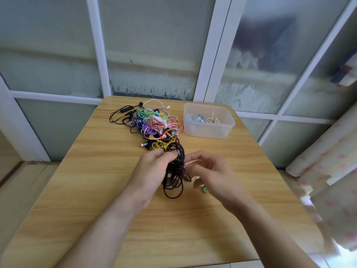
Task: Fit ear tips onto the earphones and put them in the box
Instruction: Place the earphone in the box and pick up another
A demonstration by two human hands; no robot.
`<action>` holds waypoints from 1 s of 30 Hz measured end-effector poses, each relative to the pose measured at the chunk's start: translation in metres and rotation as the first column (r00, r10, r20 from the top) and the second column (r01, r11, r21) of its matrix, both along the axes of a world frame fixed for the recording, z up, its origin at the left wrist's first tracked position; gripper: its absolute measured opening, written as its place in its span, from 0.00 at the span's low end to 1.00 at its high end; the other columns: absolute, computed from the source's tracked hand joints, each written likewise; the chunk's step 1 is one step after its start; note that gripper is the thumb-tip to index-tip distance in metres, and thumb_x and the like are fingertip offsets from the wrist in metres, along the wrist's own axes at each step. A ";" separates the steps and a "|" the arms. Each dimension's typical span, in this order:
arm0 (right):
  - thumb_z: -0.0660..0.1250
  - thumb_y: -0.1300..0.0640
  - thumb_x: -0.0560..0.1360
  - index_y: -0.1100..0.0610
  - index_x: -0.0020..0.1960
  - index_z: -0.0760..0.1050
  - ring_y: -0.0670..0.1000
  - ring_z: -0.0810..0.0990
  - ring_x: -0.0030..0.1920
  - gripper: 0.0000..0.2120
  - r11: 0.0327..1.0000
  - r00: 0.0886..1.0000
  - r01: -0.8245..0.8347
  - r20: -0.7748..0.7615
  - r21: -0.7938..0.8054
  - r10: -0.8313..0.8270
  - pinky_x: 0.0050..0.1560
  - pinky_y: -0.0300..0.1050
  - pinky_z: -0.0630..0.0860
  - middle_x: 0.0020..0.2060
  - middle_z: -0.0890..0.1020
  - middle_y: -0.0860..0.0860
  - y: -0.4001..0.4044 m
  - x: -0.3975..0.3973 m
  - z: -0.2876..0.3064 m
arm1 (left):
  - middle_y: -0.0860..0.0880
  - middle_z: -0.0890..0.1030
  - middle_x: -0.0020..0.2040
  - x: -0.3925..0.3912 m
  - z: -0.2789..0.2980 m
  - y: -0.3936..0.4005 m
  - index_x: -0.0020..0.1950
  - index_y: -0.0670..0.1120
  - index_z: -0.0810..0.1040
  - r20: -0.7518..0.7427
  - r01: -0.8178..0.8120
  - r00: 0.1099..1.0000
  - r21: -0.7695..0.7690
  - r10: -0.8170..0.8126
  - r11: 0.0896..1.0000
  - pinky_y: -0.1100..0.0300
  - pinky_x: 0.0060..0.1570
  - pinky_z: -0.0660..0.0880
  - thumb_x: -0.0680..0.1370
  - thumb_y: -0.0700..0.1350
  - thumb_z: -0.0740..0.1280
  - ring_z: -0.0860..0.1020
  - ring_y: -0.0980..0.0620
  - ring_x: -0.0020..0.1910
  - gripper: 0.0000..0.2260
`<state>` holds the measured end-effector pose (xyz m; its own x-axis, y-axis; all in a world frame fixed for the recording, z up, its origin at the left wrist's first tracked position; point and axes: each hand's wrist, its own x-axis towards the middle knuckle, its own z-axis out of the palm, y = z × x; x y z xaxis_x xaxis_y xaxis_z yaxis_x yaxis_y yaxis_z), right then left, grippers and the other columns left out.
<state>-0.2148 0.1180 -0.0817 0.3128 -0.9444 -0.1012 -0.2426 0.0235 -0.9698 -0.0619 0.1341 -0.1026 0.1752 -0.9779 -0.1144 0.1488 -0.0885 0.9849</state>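
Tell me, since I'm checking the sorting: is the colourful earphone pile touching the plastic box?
Apart. The head view shows a strip of bare table between the earphone pile and the plastic box.

Your left hand point(154, 171) and right hand point(212, 176) are bare, no rings or watch; both forearms above the wooden table point(77, 190) are uncovered, sleeveless.
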 end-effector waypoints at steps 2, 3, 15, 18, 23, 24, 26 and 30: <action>0.62 0.67 0.75 0.60 0.50 0.80 0.49 0.80 0.37 0.09 0.995 0.995 0.078 0.055 0.059 -0.081 0.35 0.43 0.72 0.39 0.85 0.56 -0.006 0.000 -0.005 | 0.43 0.79 0.35 0.004 0.001 0.001 0.40 0.42 0.78 0.138 -0.026 0.990 -0.043 0.032 0.999 0.57 0.33 0.71 0.76 0.45 0.68 0.76 0.46 0.33 0.08; 0.62 0.65 0.77 0.61 0.51 0.79 0.50 0.81 0.38 0.08 0.990 0.990 0.109 0.083 0.093 -0.117 0.37 0.45 0.73 0.40 0.85 0.56 -0.009 0.001 -0.007 | 0.45 0.78 0.33 0.007 0.002 0.002 0.39 0.41 0.77 0.205 -0.011 0.978 -0.078 0.027 0.997 0.58 0.33 0.69 0.75 0.44 0.68 0.75 0.49 0.32 0.08; 0.72 0.64 0.67 0.65 0.57 0.75 0.55 0.84 0.45 0.18 0.949 0.763 -0.105 0.636 0.297 -0.115 0.48 0.43 0.82 0.47 0.84 0.61 -0.025 0.035 -0.009 | 0.53 0.64 0.31 0.020 0.019 0.020 0.31 0.39 0.71 0.492 0.485 0.719 0.152 -0.491 0.861 0.51 0.38 0.65 0.69 0.55 0.68 0.62 0.59 0.33 0.19; 0.70 0.67 0.72 0.64 0.58 0.73 0.50 0.81 0.34 0.16 0.960 0.744 -0.001 0.642 0.280 -0.186 0.39 0.40 0.80 0.41 0.83 0.59 -0.031 0.031 -0.006 | 0.52 0.66 0.31 0.026 0.019 0.019 0.32 0.39 0.69 0.520 0.422 0.732 0.162 -0.441 0.892 0.53 0.39 0.62 0.75 0.62 0.61 0.63 0.55 0.33 0.26; 0.67 0.72 0.74 0.64 0.61 0.71 0.47 0.76 0.25 0.17 0.947 0.886 0.055 0.422 0.317 -0.193 0.29 0.39 0.78 0.44 0.81 0.63 -0.035 0.028 0.004 | 0.47 0.75 0.37 0.038 0.017 0.018 0.42 0.34 0.77 0.507 0.393 0.763 0.128 -0.400 0.911 0.55 0.43 0.67 0.74 0.64 0.61 0.71 0.52 0.36 0.30; 0.66 0.73 0.73 0.65 0.62 0.70 0.47 0.75 0.24 0.18 0.946 0.901 0.055 0.393 0.321 -0.185 0.27 0.39 0.76 0.46 0.81 0.64 -0.035 0.028 0.004 | 0.48 0.76 0.36 0.038 0.017 0.018 0.42 0.36 0.78 0.513 0.379 0.771 0.107 -0.378 0.919 0.57 0.41 0.68 0.78 0.59 0.63 0.72 0.52 0.35 0.25; 0.64 0.74 0.74 0.65 0.63 0.69 0.48 0.73 0.22 0.18 0.952 0.913 0.060 0.368 0.299 -0.173 0.24 0.39 0.74 0.47 0.82 0.64 -0.034 0.030 0.005 | 0.49 0.83 0.37 0.035 0.017 0.017 0.42 0.41 0.83 0.511 0.354 0.791 0.064 -0.335 0.933 0.61 0.40 0.73 0.80 0.50 0.65 0.78 0.54 0.35 0.15; 0.65 0.71 0.77 0.68 0.61 0.73 0.51 0.79 0.30 0.13 0.986 0.903 0.005 0.423 0.168 -0.076 0.33 0.42 0.79 0.45 0.83 0.59 -0.031 0.026 0.004 | 0.47 0.84 0.35 0.040 0.019 0.017 0.44 0.44 0.82 0.482 0.292 0.828 0.062 -0.285 0.954 0.64 0.33 0.72 0.80 0.45 0.65 0.78 0.54 0.32 0.09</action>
<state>-0.1892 0.0872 -0.0776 0.3216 -0.9397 -0.1163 0.1977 0.1867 -0.9623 -0.0218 0.1508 -0.0841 -0.0860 -0.9934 -0.0757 -0.3733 -0.0383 0.9269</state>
